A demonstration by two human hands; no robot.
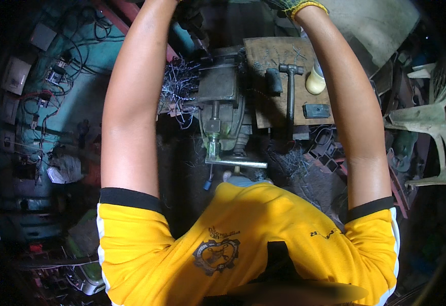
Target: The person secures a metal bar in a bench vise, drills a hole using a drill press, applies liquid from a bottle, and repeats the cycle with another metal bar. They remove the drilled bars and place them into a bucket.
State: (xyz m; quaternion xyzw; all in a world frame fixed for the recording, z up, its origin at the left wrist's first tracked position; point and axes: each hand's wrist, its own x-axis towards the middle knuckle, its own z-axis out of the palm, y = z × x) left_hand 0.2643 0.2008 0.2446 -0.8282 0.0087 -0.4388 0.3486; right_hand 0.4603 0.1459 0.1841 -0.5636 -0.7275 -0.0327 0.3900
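Observation:
Both my arms stretch away to the far edge of the view. My right hand (283,5) is in a dark glove with a yellow cuff, cut off by the top edge, and its fingers cannot be made out. My left hand lies beyond the top edge; only the forearm shows. Between my arms stands a bench vise (218,86) with a screw and a metal handle bar (237,163). A heap of thin metal pieces (178,84) lies left of the vise. On a wooden board (258,51) to its right rest a hammer (291,89) and a dark metal block (316,110).
A pale bottle (315,81) stands on the board beside my right forearm. Square metal tubes (326,155) lie below the board. At the right is a pale plastic chair (432,122). Cables and electrical boxes (16,75) line the teal surface at the left.

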